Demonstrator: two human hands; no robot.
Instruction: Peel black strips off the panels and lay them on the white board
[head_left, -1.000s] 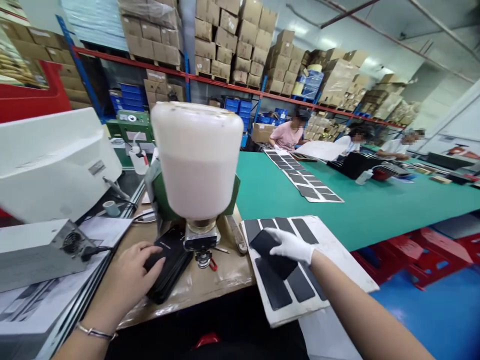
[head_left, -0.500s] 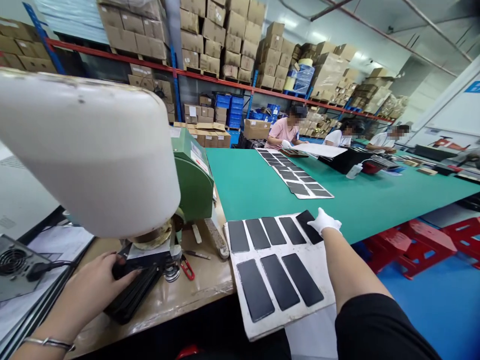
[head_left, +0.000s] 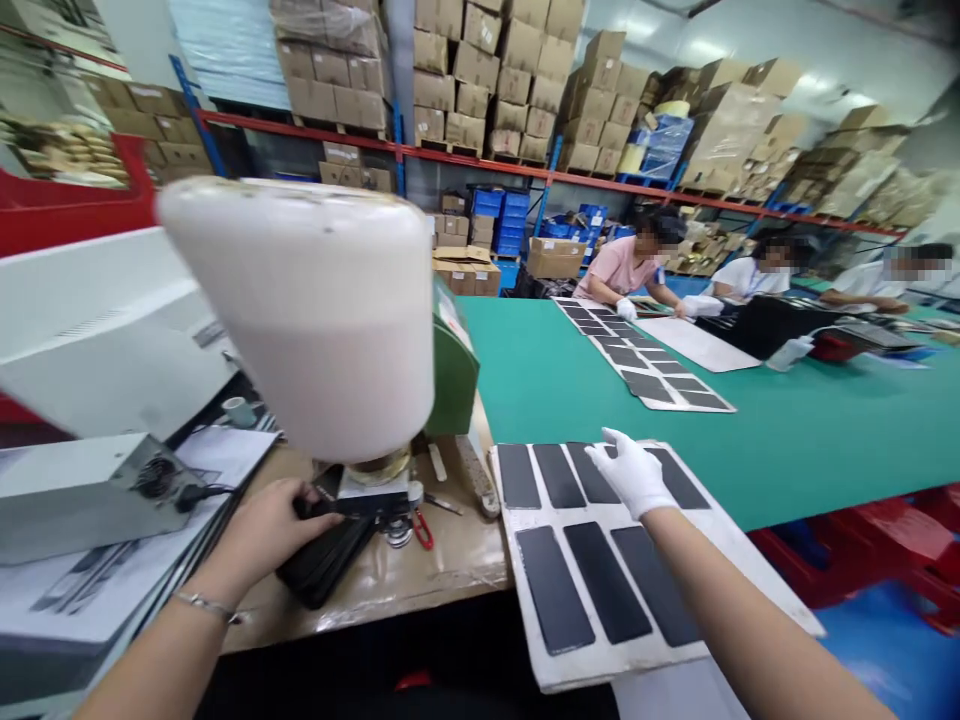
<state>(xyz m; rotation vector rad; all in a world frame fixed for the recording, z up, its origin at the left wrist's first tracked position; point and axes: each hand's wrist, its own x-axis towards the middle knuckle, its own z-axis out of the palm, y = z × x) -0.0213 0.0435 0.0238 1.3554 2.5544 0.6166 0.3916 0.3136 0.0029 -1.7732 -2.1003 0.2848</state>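
My bare left hand (head_left: 274, 525), a bracelet on its wrist, is curled round a stack of black cases (head_left: 322, 560) lying under the nozzle of a machine with a big white hopper (head_left: 307, 310). My white-gloved right hand (head_left: 630, 475) lies with fingers spread flat over the top row of black rectangular pieces (head_left: 559, 475) on a white board (head_left: 750, 570). More black pieces (head_left: 604, 590) lie in the board's lower row. The right hand holds nothing.
A green machine body (head_left: 454, 370) stands behind the hopper, red-handled snips (head_left: 421, 528) beside the nozzle. A grey box with a fan (head_left: 82, 490) sits at left. On the green table (head_left: 787, 430), three other people work at another board of black pieces (head_left: 645, 365). Shelves of cartons stand behind.
My right hand carried a black piece to the board's top row, set it down, then slid left over the row. My left hand stayed on the black stack.
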